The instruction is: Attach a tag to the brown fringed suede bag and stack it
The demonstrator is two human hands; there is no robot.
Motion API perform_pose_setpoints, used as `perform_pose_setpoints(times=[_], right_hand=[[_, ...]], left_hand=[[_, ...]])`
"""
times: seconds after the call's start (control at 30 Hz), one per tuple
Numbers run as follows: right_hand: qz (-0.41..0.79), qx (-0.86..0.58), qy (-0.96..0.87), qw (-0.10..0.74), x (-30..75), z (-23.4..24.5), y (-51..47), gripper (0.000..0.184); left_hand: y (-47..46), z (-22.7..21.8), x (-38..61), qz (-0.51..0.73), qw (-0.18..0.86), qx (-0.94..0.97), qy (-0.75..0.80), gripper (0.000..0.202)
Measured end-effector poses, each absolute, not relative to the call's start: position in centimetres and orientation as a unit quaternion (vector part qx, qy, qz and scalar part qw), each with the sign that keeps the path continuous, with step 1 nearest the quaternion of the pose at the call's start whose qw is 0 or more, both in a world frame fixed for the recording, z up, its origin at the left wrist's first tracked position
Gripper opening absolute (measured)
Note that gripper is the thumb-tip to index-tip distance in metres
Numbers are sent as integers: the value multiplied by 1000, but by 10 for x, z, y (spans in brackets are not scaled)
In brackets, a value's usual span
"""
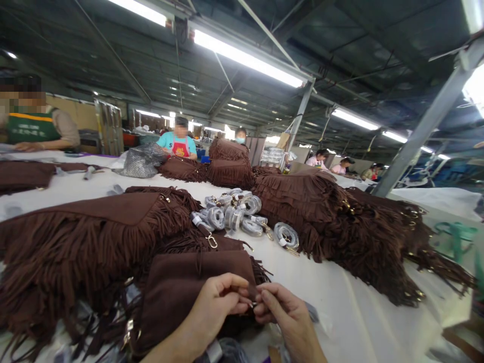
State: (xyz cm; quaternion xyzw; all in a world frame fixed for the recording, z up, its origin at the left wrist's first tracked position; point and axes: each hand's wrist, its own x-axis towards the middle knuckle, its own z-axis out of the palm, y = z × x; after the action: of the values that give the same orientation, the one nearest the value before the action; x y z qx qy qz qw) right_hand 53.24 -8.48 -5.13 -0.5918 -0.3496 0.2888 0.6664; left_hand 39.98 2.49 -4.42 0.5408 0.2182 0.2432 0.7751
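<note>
A dark brown suede-like bag (189,282) lies in front of me on the white-covered table. At its right edge my left hand (223,297) and my right hand (282,310) meet, fingers pinched together. Between the fingertips a small shiny metal fitting (252,305) shows, mostly hidden by the fingers, so its kind is unclear. Another gold clasp (128,330) hangs at the bag's lower left corner. Below my wrists, a plastic-wrapped coil (232,350) is partly visible.
Fringed brown bags (86,227) are heaped at the left, with a taller fringed stack (302,206) at the right. Several plastic-wrapped coiled straps (234,209) with gold clips lie between them. Co-workers sit beyond, one in a turquoise shirt (189,146). A slanted metal post (427,118) stands at right.
</note>
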Motion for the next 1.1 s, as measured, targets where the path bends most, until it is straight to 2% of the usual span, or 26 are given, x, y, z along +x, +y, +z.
perform_pose_setpoints(times=[0.07, 0.2, 0.33, 0.47, 0.67, 0.93, 1.1], right_hand=[[287, -590, -358, 664, 533, -56, -86, 53], [288, -579, -388, 657, 532, -61, -88, 48], [259, -575, -370, 683, 527, -59, -90, 46], [273, -582, -385, 663, 527, -62, -92, 48], [230, -595, -395, 661, 524, -66, -93, 47], [208, -595, -414, 657, 519, -64, -92, 47], [236, -585, -468, 619, 530, -73, -91, 39]], left_hand=[[26, -44, 399, 264, 751, 571, 202, 26], [24, -39, 396, 332, 622, 684, 184, 10], [20, -36, 391, 367, 504, 765, 161, 15], [17, -38, 389, 382, 429, 808, 131, 23], [14, -37, 388, 309, 485, 797, 183, 19], [12, -30, 387, 322, 447, 813, 190, 18], [10, -30, 387, 329, 442, 812, 194, 18]])
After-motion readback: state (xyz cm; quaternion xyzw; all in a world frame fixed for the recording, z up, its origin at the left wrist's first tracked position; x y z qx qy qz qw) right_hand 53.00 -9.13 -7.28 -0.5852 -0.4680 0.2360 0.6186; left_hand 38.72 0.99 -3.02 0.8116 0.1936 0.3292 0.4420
